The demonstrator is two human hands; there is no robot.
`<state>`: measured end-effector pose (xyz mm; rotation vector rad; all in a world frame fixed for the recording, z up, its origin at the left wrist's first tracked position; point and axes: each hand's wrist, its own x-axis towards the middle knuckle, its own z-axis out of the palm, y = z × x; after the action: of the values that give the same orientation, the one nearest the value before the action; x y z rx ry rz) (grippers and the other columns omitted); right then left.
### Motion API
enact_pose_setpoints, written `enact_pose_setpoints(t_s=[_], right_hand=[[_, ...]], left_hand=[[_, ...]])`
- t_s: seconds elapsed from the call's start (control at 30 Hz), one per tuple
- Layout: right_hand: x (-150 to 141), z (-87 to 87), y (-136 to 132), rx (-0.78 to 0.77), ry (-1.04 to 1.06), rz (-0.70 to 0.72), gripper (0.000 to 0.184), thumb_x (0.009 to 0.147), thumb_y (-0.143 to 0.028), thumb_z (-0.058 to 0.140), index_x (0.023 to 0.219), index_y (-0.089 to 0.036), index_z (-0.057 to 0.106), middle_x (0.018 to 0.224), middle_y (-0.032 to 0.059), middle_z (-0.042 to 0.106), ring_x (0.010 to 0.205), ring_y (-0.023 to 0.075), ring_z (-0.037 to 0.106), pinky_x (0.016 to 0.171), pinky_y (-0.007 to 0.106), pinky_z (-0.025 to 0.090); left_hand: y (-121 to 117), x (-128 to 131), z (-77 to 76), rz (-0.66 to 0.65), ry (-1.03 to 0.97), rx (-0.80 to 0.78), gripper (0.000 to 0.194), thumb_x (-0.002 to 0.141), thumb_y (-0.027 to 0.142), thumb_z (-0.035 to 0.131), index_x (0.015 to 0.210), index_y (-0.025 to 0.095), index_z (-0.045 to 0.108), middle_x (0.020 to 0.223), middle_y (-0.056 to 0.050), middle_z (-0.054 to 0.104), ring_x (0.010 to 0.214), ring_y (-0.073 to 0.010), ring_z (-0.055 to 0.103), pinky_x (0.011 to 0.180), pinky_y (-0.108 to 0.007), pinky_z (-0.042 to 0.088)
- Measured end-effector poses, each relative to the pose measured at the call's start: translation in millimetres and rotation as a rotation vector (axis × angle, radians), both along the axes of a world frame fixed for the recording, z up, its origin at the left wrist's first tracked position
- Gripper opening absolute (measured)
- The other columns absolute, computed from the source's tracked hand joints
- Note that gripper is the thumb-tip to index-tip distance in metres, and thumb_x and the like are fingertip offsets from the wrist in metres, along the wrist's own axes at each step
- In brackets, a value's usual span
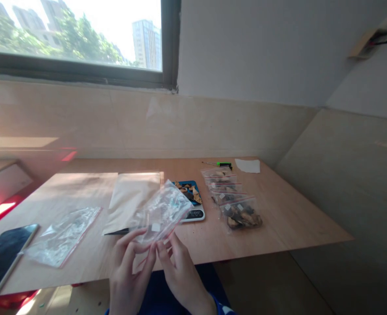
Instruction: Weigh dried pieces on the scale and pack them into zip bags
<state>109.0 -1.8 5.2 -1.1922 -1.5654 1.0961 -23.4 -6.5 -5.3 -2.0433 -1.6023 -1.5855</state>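
Note:
My left hand (129, 275) and my right hand (180, 275) both pinch the lower edge of a transparent zip bag (162, 214) with a red seal and a small white label. The bag stands tilted up in front of me and looks empty. Behind it lies a kraft paper bag (131, 203). A digital kitchen scale (193, 213) with a blue top sits just beyond the bag, holding dried brown pieces. A flat zip bag (62, 236) lies to the left of my left hand.
Several sealed bags of dried slices (241, 213) lie in a row on the wooden tabletop (288, 232), right of the scale. A phone (3, 258) rests at the left edge. A green-handled tool (223, 164) and white paper (248, 165) lie at the back, below a window.

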Motion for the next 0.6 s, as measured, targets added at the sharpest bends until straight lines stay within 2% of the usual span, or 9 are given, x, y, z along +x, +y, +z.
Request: enact_pose_setpoints(t_s=[0.1,0.2,0.27,0.33,0.43,0.5,0.6], right_hand=[[2.3,-11.0,0.3,-0.071,0.019,0.004,0.039,0.097,-0.046,0.037,0.083,-0.018,0.06,0.08,0.0046,0.067,0.075,0.0156,0.064,0.067,0.024,0.047],[13.4,-23.9,0.9,-0.214,0.027,-0.013,0.045,0.096,-0.045,0.037,0.063,-0.019,0.052,0.06,0.0012,0.06,0.062,0.014,0.06,0.065,0.024,0.045],[21.8,-29.8,1.6,-0.307,0.045,0.048,0.048,0.096,-0.045,0.037,0.057,-0.02,0.047,0.051,-0.0012,0.053,0.055,0.0124,0.056,0.063,0.024,0.044],[29.7,-30.1,2.9,-0.357,0.072,0.146,0.048,0.096,-0.046,0.035,0.057,-0.02,0.044,0.048,-0.0027,0.049,0.05,0.0109,0.051,0.06,0.023,0.042],[40.1,-17.8,6.5,-0.336,0.033,0.21,0.048,0.097,-0.044,0.033,0.057,-0.02,0.043,0.047,-0.0036,0.048,0.047,0.009,0.046,0.057,0.022,0.039],[45.9,-4.2,9.8,-0.289,-0.051,0.213,0.047,0.097,-0.039,0.036,0.055,-0.019,0.044,0.048,-0.0038,0.046,0.046,0.0081,0.044,0.054,0.021,0.036],[52.5,15.5,15.2,-0.23,-0.129,0.295,0.041,0.092,-0.026,0.04,0.052,-0.018,0.043,0.049,-0.0043,0.044,0.047,0.0075,0.042,0.052,0.021,0.032]], left_hand=[[-3.0,15.9,-5.4,-0.072,-0.071,-0.035,0.013,0.086,0.021,0.057,0.079,0.025,0.047,0.111,-0.008,0.067,0.108,-0.0233,0.062,0.087,-0.042,0.053],[4.8,19.0,2.4,-0.08,-0.341,0.041,0.019,0.089,0.014,0.051,0.083,0.026,0.036,0.114,-0.009,0.069,0.118,-0.0238,0.059,0.096,-0.05,0.048],[14.4,16.6,11.1,-0.019,-0.491,0.128,0.023,0.089,0.011,0.048,0.084,0.026,0.031,0.115,-0.01,0.069,0.12,-0.0238,0.058,0.1,-0.053,0.045],[23.5,11.5,16.6,-0.017,-0.517,0.152,0.024,0.089,0.01,0.049,0.085,0.025,0.031,0.116,-0.011,0.069,0.12,-0.024,0.058,0.103,-0.055,0.042],[28.8,2.3,13.5,-0.188,-0.439,0.067,0.016,0.087,0.013,0.054,0.085,0.022,0.041,0.119,-0.011,0.068,0.116,-0.025,0.061,0.104,-0.053,0.042],[26.0,-2.0,8.1,-0.273,-0.372,-0.03,0.008,0.088,0.017,0.054,0.095,0.021,0.052,0.131,-0.012,0.061,0.123,-0.0259,0.056,0.105,-0.049,0.042],[19.9,-1.9,4.1,-0.403,-0.188,-0.167,0.037,0.089,0.026,0.054,0.126,0.023,0.054,0.146,-0.011,0.046,0.135,-0.0265,0.042,0.108,-0.041,0.041]])
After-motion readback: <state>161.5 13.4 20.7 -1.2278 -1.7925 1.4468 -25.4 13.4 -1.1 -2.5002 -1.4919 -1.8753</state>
